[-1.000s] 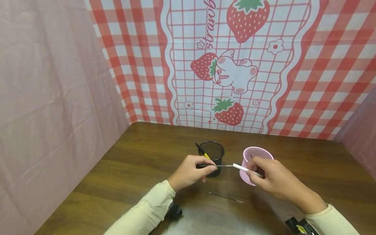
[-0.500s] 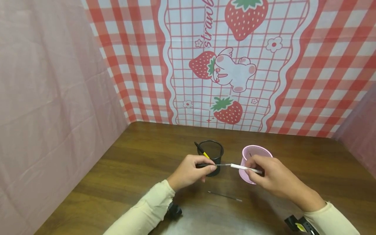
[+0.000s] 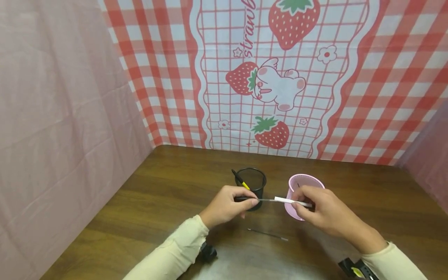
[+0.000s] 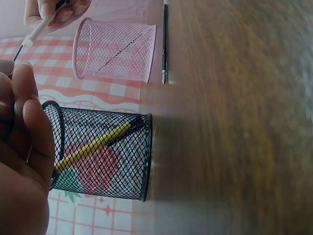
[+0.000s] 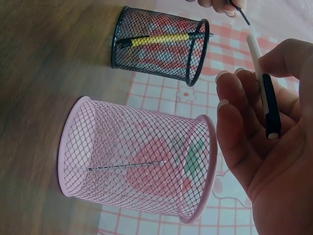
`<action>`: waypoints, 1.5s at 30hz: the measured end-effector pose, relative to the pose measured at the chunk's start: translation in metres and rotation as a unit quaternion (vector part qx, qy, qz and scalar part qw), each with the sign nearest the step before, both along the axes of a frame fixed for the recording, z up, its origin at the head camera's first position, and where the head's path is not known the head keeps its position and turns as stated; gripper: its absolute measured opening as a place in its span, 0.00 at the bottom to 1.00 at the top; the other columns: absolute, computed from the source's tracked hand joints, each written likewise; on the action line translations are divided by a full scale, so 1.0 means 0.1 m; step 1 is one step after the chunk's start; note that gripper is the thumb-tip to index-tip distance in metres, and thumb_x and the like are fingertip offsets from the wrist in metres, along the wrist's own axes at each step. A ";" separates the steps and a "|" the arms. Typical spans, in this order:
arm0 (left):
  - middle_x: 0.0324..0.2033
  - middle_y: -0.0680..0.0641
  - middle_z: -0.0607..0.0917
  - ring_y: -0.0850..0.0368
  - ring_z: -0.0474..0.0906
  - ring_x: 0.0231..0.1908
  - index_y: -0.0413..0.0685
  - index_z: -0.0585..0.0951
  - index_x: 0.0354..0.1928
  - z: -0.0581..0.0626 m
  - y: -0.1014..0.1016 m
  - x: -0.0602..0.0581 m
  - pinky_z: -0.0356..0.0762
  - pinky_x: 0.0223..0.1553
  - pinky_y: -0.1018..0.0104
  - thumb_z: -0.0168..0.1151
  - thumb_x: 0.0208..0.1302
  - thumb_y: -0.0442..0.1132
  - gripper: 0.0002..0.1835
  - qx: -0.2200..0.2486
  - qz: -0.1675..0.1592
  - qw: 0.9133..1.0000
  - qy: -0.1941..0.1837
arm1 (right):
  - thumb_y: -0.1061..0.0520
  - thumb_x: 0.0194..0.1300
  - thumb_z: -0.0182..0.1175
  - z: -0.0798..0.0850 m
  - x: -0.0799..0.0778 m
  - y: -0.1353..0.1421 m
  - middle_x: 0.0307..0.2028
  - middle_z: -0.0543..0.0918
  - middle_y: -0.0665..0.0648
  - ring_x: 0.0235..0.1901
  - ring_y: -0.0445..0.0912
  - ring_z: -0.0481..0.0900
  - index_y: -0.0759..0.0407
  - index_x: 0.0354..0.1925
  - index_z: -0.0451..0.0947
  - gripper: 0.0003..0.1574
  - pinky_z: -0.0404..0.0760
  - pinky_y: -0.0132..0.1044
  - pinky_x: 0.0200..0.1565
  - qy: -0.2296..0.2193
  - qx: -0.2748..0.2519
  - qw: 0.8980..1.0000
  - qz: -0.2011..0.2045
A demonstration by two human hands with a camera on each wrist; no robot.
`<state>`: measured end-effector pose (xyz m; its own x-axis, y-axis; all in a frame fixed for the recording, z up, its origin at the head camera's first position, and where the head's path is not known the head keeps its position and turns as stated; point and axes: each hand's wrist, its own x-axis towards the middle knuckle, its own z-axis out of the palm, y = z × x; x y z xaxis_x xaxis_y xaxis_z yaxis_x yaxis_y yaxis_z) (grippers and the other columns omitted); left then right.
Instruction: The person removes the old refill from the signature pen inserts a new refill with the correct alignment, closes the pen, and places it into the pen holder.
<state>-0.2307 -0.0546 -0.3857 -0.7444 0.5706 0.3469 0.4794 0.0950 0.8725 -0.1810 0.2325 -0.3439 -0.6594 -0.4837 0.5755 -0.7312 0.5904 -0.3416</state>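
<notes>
Step in hand, as judged: bringing a thin pen refill (image 3: 267, 200) into line with the end of a white pen barrel (image 3: 284, 200). Sound handling, probably: both pieces on one straight line, barrel steady, refill fed gently without bending, fingertips clear of the join. Left hand (image 3: 225, 204): grip clamped on the refill, thumb against fingers. Right hand (image 3: 327, 208): grip clamped on the barrel, thumb pressed along its side. Location of both pieces: held raised above the wooden surface (image 3: 115, 217), between the hands. Contact: refill reaches the barrel's end in the head view; whether its tip sits inside cannot be told. Barrel, appearance: slim, straight, white toward the refill, a black sleeve (image 5: 272, 105) toward the palm, pale round spot at that end. Refill, appearance: narrow, dark near the left hand, greyer toward the barrel. Also listed: one spare refill (image 3: 267, 234), lying flat, nearer the person; one pink mesh cup (image 5: 132, 127), upright, containing a leaning thin stick (image 5: 128, 165); one black mesh cup (image 4: 148, 156), upright, containing a leaning yellow-and-black pen (image 5: 156, 40).
</notes>
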 end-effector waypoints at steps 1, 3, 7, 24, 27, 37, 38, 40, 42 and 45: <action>0.28 0.41 0.84 0.56 0.80 0.18 0.44 0.88 0.43 -0.01 0.00 0.00 0.78 0.21 0.68 0.67 0.68 0.43 0.10 -0.001 0.001 1.000 0.000 | 0.64 0.57 0.70 -0.01 0.00 0.00 0.25 0.73 0.35 0.23 0.32 0.68 0.45 0.33 0.78 0.15 0.69 0.24 0.25 0.001 -0.001 1.000 0.001; 0.28 0.40 0.83 0.56 0.80 0.18 0.44 0.88 0.43 -0.02 0.00 0.01 0.77 0.21 0.69 0.67 0.68 0.43 0.10 0.000 0.000 1.000 -0.003 | 0.66 0.55 0.71 -0.02 0.01 0.00 0.25 0.73 0.35 0.23 0.32 0.68 0.45 0.33 0.78 0.17 0.69 0.24 0.24 0.000 -0.002 1.000 -0.001; 0.28 0.37 0.83 0.56 0.79 0.18 0.41 0.87 0.43 -0.02 0.00 0.01 0.77 0.21 0.69 0.66 0.69 0.42 0.11 0.006 -0.003 1.000 -0.001 | 0.66 0.55 0.70 -0.02 0.02 0.03 0.25 0.74 0.36 0.23 0.32 0.68 0.46 0.33 0.79 0.16 0.70 0.25 0.23 -0.007 -0.002 1.000 -0.010; 0.27 0.38 0.83 0.57 0.79 0.18 0.41 0.87 0.44 -0.02 -0.02 0.02 0.78 0.20 0.68 0.66 0.70 0.42 0.11 0.001 -0.003 1.000 0.009 | 0.67 0.54 0.72 0.01 0.03 0.03 0.27 0.75 0.37 0.25 0.34 0.70 0.45 0.34 0.79 0.18 0.72 0.26 0.25 -0.006 0.000 1.000 -0.013; 0.27 0.36 0.83 0.57 0.79 0.17 0.39 0.87 0.44 -0.01 -0.01 0.01 0.78 0.20 0.68 0.65 0.70 0.42 0.12 0.002 -0.008 1.000 0.013 | 0.67 0.53 0.72 0.01 0.03 0.03 0.27 0.76 0.36 0.25 0.34 0.71 0.43 0.34 0.79 0.19 0.72 0.26 0.26 -0.001 -0.003 1.000 -0.011; 0.25 0.47 0.83 0.58 0.78 0.16 0.47 0.88 0.43 -0.04 0.03 0.01 0.76 0.19 0.68 0.66 0.69 0.43 0.09 0.004 -0.013 1.000 0.025 | 0.68 0.54 0.71 0.00 0.03 -0.01 0.28 0.76 0.36 0.25 0.33 0.70 0.44 0.34 0.79 0.19 0.69 0.23 0.26 0.002 -0.013 1.000 0.013; 0.24 0.48 0.83 0.58 0.78 0.16 0.47 0.88 0.43 -0.04 0.03 0.01 0.76 0.19 0.68 0.66 0.69 0.43 0.08 0.003 -0.013 1.000 0.027 | 0.68 0.54 0.71 0.00 0.03 -0.01 0.28 0.76 0.36 0.25 0.33 0.70 0.44 0.34 0.79 0.19 0.69 0.23 0.27 0.004 -0.014 1.000 0.014; 0.25 0.50 0.83 0.58 0.78 0.16 0.47 0.88 0.42 -0.05 0.04 0.01 0.78 0.18 0.66 0.67 0.69 0.43 0.09 0.003 -0.013 1.000 0.028 | 0.66 0.56 0.72 0.00 0.02 -0.01 0.28 0.77 0.36 0.25 0.32 0.70 0.45 0.34 0.80 0.17 0.69 0.23 0.27 0.006 -0.015 1.000 0.017; 0.27 0.52 0.83 0.58 0.78 0.16 0.46 0.88 0.43 -0.05 0.05 0.01 0.78 0.19 0.66 0.67 0.68 0.43 0.09 0.001 -0.013 1.000 0.024 | 0.64 0.58 0.71 -0.01 0.02 -0.01 0.29 0.77 0.36 0.26 0.32 0.70 0.46 0.34 0.80 0.14 0.69 0.23 0.28 0.009 -0.016 1.000 0.021; 0.29 0.53 0.84 0.57 0.79 0.16 0.45 0.88 0.43 -0.03 0.04 0.01 0.80 0.19 0.66 0.67 0.68 0.43 0.10 -0.001 -0.010 1.000 0.019 | 0.63 0.58 0.71 -0.01 0.00 -0.03 0.29 0.77 0.36 0.26 0.33 0.71 0.47 0.34 0.81 0.11 0.69 0.23 0.28 0.016 -0.019 0.999 0.031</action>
<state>-0.2296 -0.0505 -0.3888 -0.7191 0.5858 0.3737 0.5145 0.0875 0.8530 -0.1808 0.2299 -0.3452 -0.6095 -0.5011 0.6143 -0.7771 0.5308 -0.3382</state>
